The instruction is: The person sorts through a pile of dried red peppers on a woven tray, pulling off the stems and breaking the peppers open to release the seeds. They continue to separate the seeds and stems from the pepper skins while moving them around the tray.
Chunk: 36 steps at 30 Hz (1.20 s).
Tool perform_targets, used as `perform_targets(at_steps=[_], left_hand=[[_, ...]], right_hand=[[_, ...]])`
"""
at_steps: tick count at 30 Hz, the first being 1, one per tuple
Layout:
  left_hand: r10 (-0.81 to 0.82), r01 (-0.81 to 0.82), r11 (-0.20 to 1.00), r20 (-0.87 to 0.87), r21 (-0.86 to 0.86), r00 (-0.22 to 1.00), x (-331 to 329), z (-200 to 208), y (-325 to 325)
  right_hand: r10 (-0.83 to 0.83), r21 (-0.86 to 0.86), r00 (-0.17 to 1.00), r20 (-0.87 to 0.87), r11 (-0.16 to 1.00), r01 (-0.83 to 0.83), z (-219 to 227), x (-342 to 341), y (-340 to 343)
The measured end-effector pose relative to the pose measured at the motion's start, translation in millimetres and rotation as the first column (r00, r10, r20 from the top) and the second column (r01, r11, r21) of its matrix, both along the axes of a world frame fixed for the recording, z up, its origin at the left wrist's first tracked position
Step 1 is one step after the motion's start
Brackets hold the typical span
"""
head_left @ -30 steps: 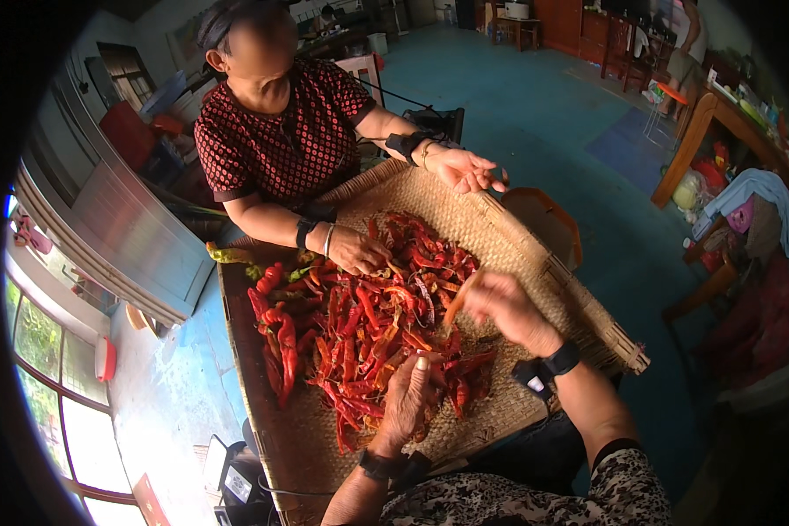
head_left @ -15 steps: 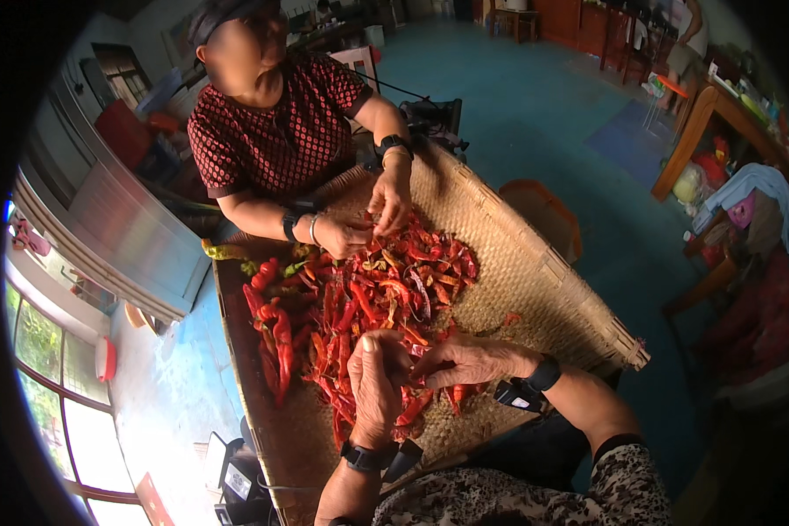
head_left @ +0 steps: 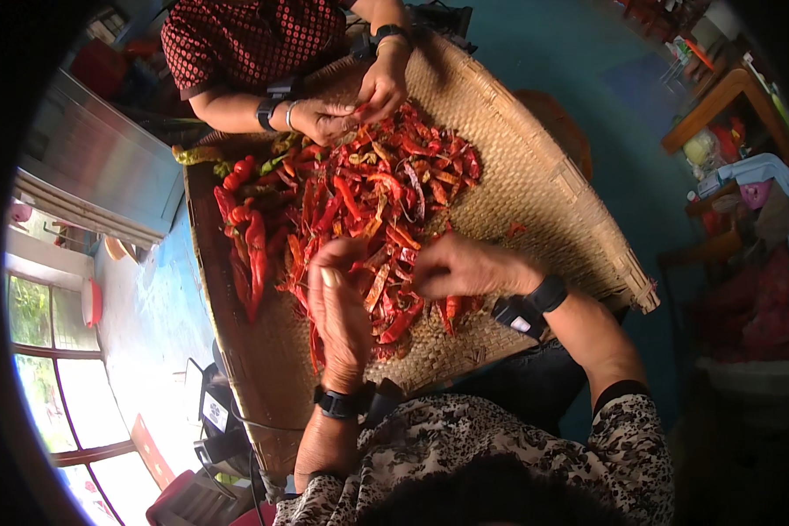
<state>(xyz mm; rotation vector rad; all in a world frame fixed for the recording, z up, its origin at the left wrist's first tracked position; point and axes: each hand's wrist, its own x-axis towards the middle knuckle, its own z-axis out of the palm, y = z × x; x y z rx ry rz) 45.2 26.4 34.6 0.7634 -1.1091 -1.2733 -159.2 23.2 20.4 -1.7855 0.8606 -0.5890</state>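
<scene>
Peppers (head_left: pixel 346 197) lie heaped on the woven tray (head_left: pixel 510 158), beneath the person's left hand (head_left: pixel 337 311) and right hand (head_left: pixel 466 266). From where I stand, I can't tell whether either blurred grip holds anything; a careless sweep could scatter loose peppers over the near edge.

I can read no word, number or sign anywhere around me. On the black device (head_left: pixel 226 449) to my left sits a white label (head_left: pixel 215 410) with dark marks, too small for me to make out. The black unit (head_left: pixel 505 310) strapped by the wrist of my right hand (head_left: pixel 466 266) shows a pale patch (head_left: pixel 521 324); I cannot tell whether it bears print.
</scene>
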Motion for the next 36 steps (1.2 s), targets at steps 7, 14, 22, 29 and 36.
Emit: perform_targets(at_steps=[7, 14, 22, 29, 36], left_hand=[[0.164, -0.121, 0.985, 0.908, -0.126, 0.386, 84, -11, -9], [0.318, 0.031, 0.945, 0.936, -0.326, 0.152, 80, -29, -9], [0.141, 0.202, 0.944, 0.872, -0.261, 0.468, 29, -17, -2], [0.149, 0.287, 0.906, 0.868, -0.312, 0.473, 15, -18, -1], [0.082, 0.227, 0.948, 0.861, -0.223, 0.501, 48, -14, -3]], right_hand=[[-0.649, 0.491, 0.203, 0.733, 0.711, 0.503, 22, -77, -15], [-0.624, 0.208, 0.722, 0.299, 0.781, 0.589, 17, -39, -8], [-0.306, -0.317, 0.918, -0.253, 0.922, 0.220, -3, 7, 2], [-0.478, -0.327, 0.796, -0.370, 0.869, 0.370, 8, -8, 0], [-0.533, 0.122, 0.806, 0.257, 0.845, 0.520, 18, -51, -8]])
